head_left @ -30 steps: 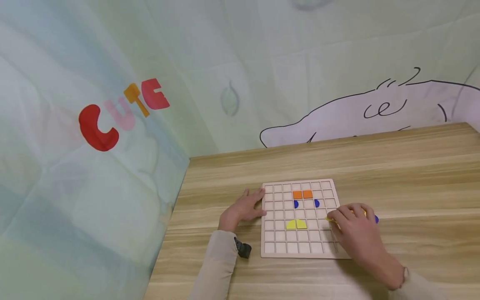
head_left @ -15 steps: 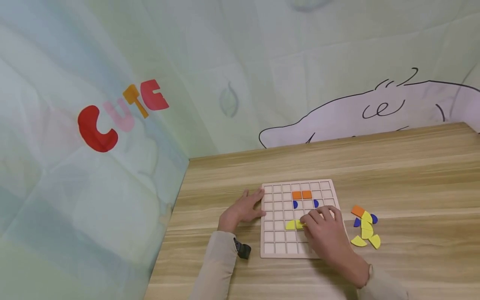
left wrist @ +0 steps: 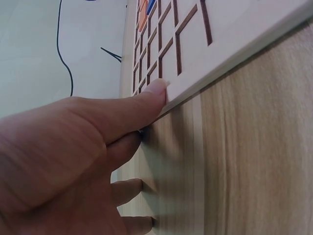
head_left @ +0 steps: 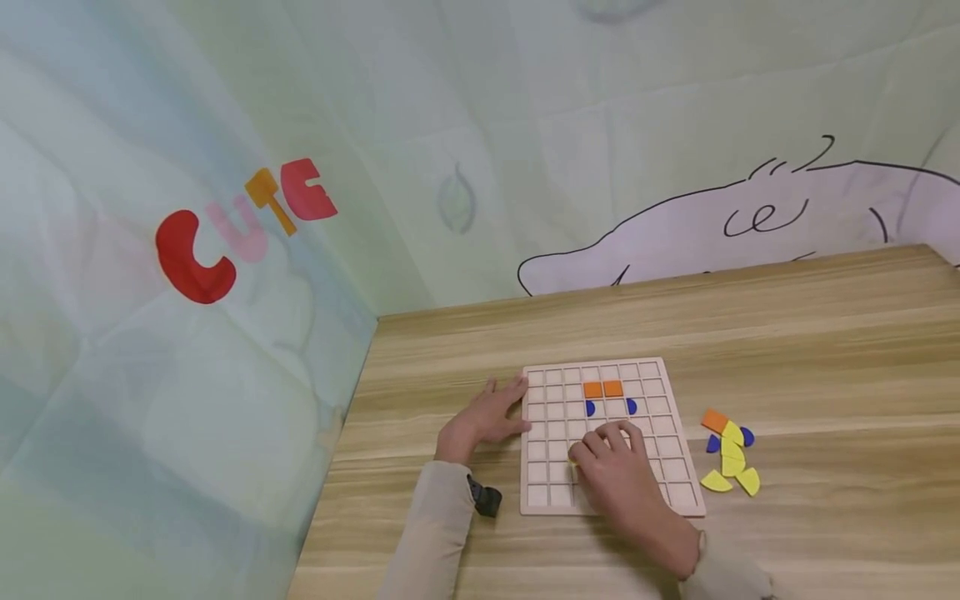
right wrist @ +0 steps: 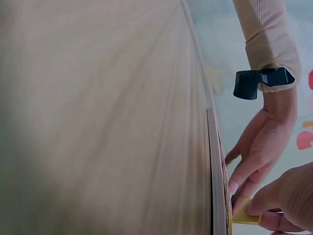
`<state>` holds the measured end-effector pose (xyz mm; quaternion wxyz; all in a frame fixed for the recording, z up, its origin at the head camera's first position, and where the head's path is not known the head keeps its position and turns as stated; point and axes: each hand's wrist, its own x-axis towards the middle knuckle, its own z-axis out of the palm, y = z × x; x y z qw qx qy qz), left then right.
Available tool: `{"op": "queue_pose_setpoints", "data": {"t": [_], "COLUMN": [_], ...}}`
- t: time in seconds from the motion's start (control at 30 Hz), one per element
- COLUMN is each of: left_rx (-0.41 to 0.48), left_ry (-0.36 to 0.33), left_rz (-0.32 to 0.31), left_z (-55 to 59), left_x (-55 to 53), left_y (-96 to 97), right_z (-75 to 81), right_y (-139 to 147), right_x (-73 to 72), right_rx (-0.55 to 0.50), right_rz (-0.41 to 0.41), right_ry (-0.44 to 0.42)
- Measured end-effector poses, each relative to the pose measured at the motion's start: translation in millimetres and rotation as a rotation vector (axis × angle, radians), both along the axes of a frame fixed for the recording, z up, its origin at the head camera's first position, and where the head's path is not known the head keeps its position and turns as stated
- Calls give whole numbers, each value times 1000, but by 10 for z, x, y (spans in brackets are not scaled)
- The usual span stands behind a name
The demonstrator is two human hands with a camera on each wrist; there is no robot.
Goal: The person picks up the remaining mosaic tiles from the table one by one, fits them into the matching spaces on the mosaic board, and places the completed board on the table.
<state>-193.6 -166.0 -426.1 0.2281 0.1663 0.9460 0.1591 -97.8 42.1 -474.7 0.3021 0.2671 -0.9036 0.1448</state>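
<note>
A pale wooden grid board [head_left: 537, 472] lies on the table. My left hand [head_left: 487, 421] is at its left edge; in the left wrist view the thumb [left wrist: 155, 93] touches the rim and the other fingers reach below it. Over the lower middle cells, my right hand [head_left: 618, 475] pinches a yellow quarter-circle tile [right wrist: 248, 215] between thumb and finger, close to the board in the right wrist view. Two orange square tiles [head_left: 592, 389] sit in the upper cells, with two blue half-round tiles [head_left: 590, 408] below them. The right hand hides the cells beneath it.
Right of the board is a loose cluster: several yellow tiles [head_left: 732, 457], an orange tile [head_left: 715, 419] and blue tiles [head_left: 747, 437]. A wood-grain table [head_left: 840, 358] carries everything. Behind and to the left hang printed cloth walls [head_left: 420, 167]. A black wrist device [head_left: 486, 497] sits on the left sleeve.
My right hand has moved left from beside the loose tiles to the board's lower middle with a yellow tile, covering the yellow tiles seen there before. The left hand stays put.
</note>
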Motion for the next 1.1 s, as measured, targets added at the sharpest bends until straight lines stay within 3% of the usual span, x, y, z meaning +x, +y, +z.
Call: {"op": "queue_pose_setpoints", "data": {"t": [0.4,0.9,1.1], "left_rx": [-10,-17,-15], "left_ry": [-10,-1,0], "left_rz": [19,9,12], "left_z": [7,-5,-17], "left_x": [8,-2,2], "left_y": [10,8,8], "right_z": [24,55,64], "right_y": [-80,26,27], "right_x": [77,156,134], "right_rx": [108,62,79], "right_rz": [-13,4,-26], "right_ry": [-138,-299,-301]}}
